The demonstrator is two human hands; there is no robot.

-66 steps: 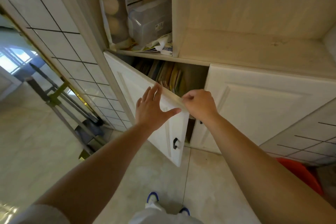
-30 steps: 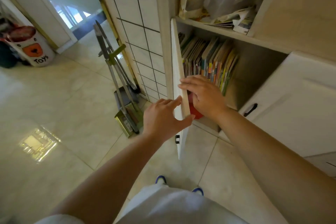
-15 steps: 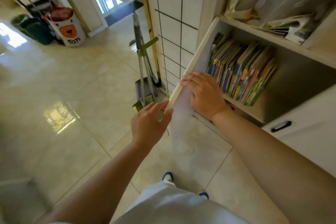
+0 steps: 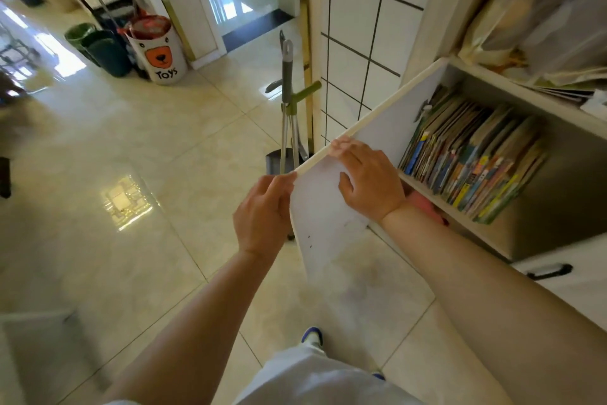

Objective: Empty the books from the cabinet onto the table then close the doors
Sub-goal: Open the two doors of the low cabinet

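Note:
The white left cabinet door (image 4: 328, 220) stands swung wide open. My right hand (image 4: 368, 179) lies flat on its inner face, fingertips over the top edge. My left hand (image 4: 262, 212) touches the door's outer top corner with fingers and thumb. Inside the cabinet a row of several thin colourful books (image 4: 469, 158) stands upright and leaning on the shelf (image 4: 460, 224). The right cabinet door (image 4: 574, 283), with a black handle (image 4: 550, 271), is partly open at the lower right.
A broom and dustpan set (image 4: 287, 115) leans on the tiled wall just behind the open door. A white "Toys" bin (image 4: 157, 49) and green bins (image 4: 98, 46) stand by the far doorway. Bags and papers (image 4: 538, 17) fill the shelf above the books.
The left door has swung from barely open to wide open, exposing the books. Both hands followed its top edge outward, and my view turned left toward the floor.

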